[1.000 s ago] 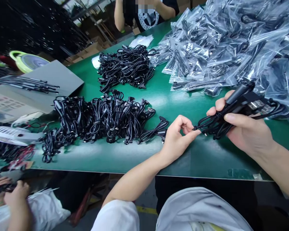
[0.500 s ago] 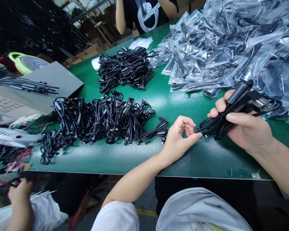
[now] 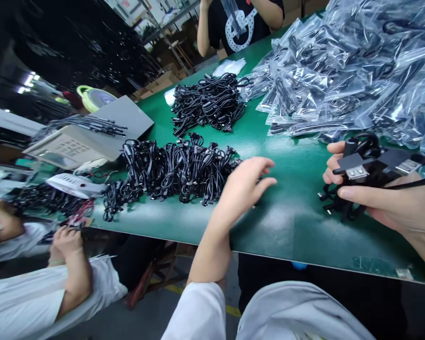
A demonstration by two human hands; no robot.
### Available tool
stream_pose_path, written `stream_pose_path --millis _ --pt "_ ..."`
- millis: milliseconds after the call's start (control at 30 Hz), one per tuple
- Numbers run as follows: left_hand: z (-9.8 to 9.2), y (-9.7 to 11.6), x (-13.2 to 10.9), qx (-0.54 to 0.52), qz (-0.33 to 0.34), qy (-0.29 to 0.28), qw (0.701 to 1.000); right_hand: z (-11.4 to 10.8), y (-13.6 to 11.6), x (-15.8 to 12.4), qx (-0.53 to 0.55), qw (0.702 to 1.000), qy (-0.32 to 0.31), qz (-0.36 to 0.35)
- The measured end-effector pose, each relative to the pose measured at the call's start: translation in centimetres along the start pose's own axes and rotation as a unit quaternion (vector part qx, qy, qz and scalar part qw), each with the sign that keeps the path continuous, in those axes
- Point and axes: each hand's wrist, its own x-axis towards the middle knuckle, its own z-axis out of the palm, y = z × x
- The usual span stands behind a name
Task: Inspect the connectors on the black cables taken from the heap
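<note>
My right hand (image 3: 386,203) is closed around a bundle of black USB cables (image 3: 364,172), their silver plugs pointing left, held above the green table (image 3: 290,222). My left hand (image 3: 242,189) is open, fingers stretched out, hovering over the right end of a long row of coiled black cables (image 3: 177,170). It holds nothing. Whether it touches the cables beneath it is unclear.
A second heap of black cables (image 3: 208,101) lies farther back. Clear bags with cables (image 3: 340,71) pile up at the right. A grey machine (image 3: 88,137) stands at the left. One person sits at my left (image 3: 67,283); another stands across the table (image 3: 241,23).
My left hand let go of the cable end it was pinching and moved left, opening over the cable row. My right hand shifted right with its bundle. The view panned left.
</note>
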Motion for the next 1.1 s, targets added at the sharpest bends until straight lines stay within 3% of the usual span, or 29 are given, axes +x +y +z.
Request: stream_pose_path --millis 67,200,267,333,400,500,567,633,900,1000,1100 --pt "-1.1 -1.4 -0.3 0.096 -0.073 0.026 0.992 0.0 0.1 0.1 -0.026 1.000 -0.009 0.001" --pt "-1.1 -3.1 -0.5 0.135 -0.136 -0.099 0.977 0.3 1.2 0.6 -0.042 0.998 0.017 0.049" --pt "-1.0 -3.2 -0.3 0.089 -0.127 -0.112 0.982 0.4 1.9 0.9 -0.025 0.996 0.032 0.073" --pt "-1.1 -2.9 -0.2 -0.019 -0.119 -0.071 0.990 0.6 2.3 1.1 0.004 0.996 0.019 0.093" --pt "-1.2 -2.2 0.0 -0.188 -0.105 -0.013 0.977 0.8 2.5 1.3 0.034 0.993 -0.009 0.114" --pt "-0.3 -0.9 0.1 -0.430 -0.075 0.017 0.899 1.3 2.6 1.2 0.057 0.988 -0.032 0.142" --pt "0.7 0.1 0.2 -0.522 -0.071 0.005 0.850 1.8 2.9 1.0 0.064 0.986 -0.051 0.146" --pt "1.9 1.0 0.2 -0.563 -0.074 -0.001 0.823 2.3 3.3 0.8 0.065 0.985 -0.071 0.142" --pt "3.4 2.0 0.2 -0.567 -0.063 0.013 0.821 2.4 4.4 0.4 -0.001 0.989 -0.083 0.125" --pt "3.6 1.9 0.2 -0.579 -0.066 0.033 0.812 2.1 4.4 0.5 -0.065 0.993 -0.057 0.082" --pt "3.8 1.9 0.2 -0.563 -0.077 0.054 0.821 2.1 4.2 0.5 -0.099 0.992 -0.030 0.067"
